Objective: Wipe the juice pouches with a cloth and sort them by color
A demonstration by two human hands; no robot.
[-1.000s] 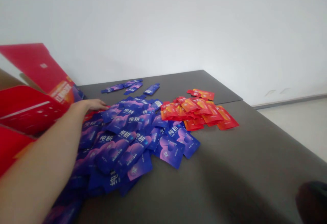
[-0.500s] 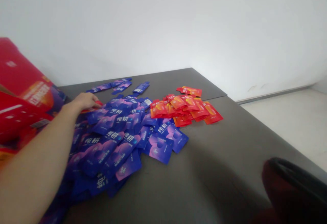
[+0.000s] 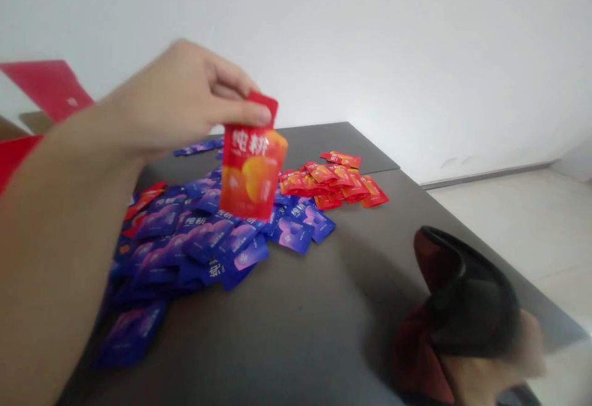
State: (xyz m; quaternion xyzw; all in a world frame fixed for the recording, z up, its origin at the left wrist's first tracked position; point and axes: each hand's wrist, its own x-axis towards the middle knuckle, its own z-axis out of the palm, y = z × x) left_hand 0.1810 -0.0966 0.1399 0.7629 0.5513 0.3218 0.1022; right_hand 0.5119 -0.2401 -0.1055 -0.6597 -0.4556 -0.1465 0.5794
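My left hand (image 3: pixel 198 94) pinches a red sachet (image 3: pixel 252 174) by its top edge, raised above a heap of blue sachets (image 3: pixel 198 233). A second red edge shows behind it, so it may be more than one. At the lower right, my right hand (image 3: pixel 494 356) is blurred and partly behind a dark object with a black rim and dark red inside (image 3: pixel 476 301); its fingers are wrapped at the object's underside. A pile of red sachets (image 3: pixel 337 181) lies on the grey table (image 3: pixel 296 326), right of the blue heap.
Part of a red box (image 3: pixel 50 85) stands at the far left, behind my left forearm. More blue sachets (image 3: pixel 198 147) lie near the white wall (image 3: pixel 351 42). The table's right edge borders a pale floor.
My left hand has lifted from the left of the blue heap and moved right with a red sachet. The dark object has moved left and up, and my right hand has come into view.
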